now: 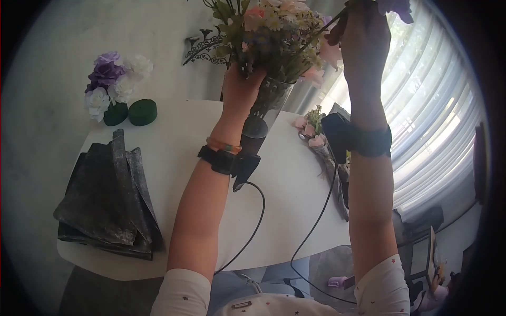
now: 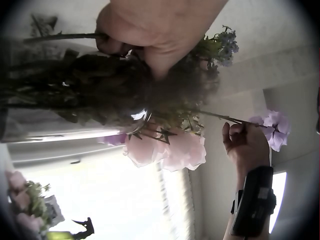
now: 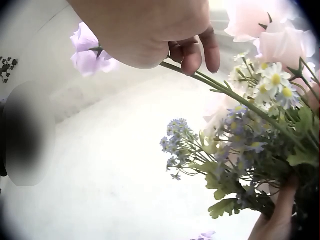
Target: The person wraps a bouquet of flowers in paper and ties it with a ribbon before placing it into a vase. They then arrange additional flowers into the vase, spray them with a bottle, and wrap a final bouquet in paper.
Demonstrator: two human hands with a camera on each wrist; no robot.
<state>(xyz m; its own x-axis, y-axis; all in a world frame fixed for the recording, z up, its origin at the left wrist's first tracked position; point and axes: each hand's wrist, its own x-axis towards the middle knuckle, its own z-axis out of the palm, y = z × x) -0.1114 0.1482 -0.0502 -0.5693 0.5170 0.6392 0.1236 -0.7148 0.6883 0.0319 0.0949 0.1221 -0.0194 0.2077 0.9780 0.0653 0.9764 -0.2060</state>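
Note:
A glass vase [image 1: 267, 113] stands on the white table, filled with pink roses [image 2: 172, 150], daisies [image 3: 276, 80] and small blue flowers [image 3: 240, 130]. My left hand [image 1: 242, 89] grips the bunch of stems at the vase's mouth. Up at the right, my right hand [image 1: 365, 58] pinches the green stem [image 3: 225, 90] of a purple flower [image 2: 276, 130] between thumb and curled fingers. That stem slants into the bouquet, and its bloom shows beyond the hand. Some stems inside the vase are dark and blurred in the left wrist view.
Folded dark wrapping sheets [image 1: 105, 200] lie at the table's left. Behind them are purple and white flowers [image 1: 108, 76] and a green foam block [image 1: 143, 112]. A small wrapped pink bouquet [image 1: 316, 141] lies at the right edge. Black cables hang from both wrists. A curtained window is at right.

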